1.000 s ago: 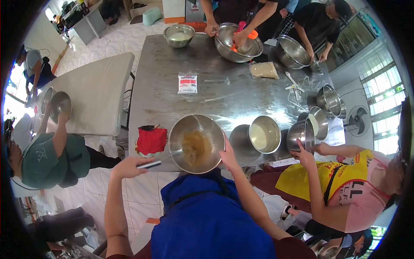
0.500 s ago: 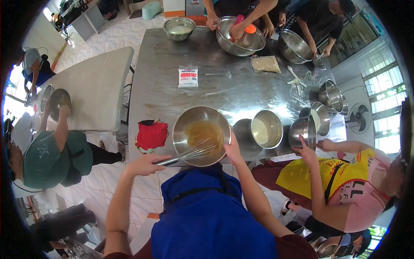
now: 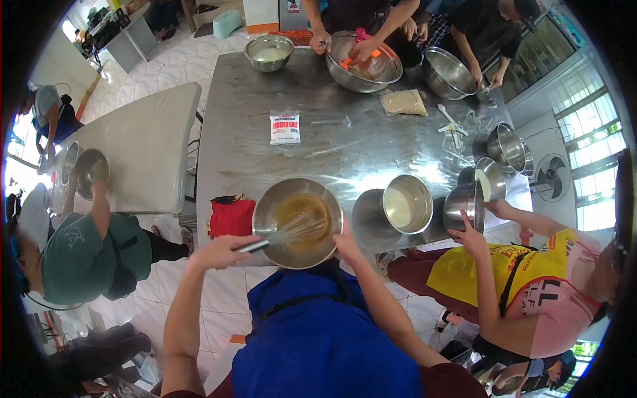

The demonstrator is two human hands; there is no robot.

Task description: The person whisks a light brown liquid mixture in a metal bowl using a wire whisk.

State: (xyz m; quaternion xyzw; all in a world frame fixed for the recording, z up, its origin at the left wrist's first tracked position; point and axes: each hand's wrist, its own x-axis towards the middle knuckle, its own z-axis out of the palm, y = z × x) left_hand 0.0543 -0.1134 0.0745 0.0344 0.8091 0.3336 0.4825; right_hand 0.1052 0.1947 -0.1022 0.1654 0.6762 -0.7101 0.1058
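Whisk [image 3: 257,245] sat in my left hand [image 3: 225,253] in the head view, hand closed round the handle's end. Long axis ran rightward and slightly away from me, over the left rim of a steel mixing bowl [image 3: 265,202], so the wires, blurred, lay inside the bowl, to the right of my left hand. My right hand [image 3: 346,247] was clamped on the bowl's right rim, well apart from the whisk handle; left hand was the nearer one to it, bowl between both. Bowl was at the near edge of the worktop [image 3: 318,146]; couldn't tell whether it rested on it.

Containers: my bowl held brownish-yellow liquid [image 3: 295,204], wires in or just over it. Just right, a steel pot [image 3: 425,215] had pale contents. Far left corner, a smaller bowl [image 3: 269,67] held something whitish. Far edge, a co-worker's hand [image 3: 362,52] was in a wide bowl [image 3: 365,85]. At right, another co-worker's fingers [image 3: 468,232] touched a deep bowl [image 3: 458,204], contents hidden. Red cloth [image 3: 231,217] lay just left of mine.
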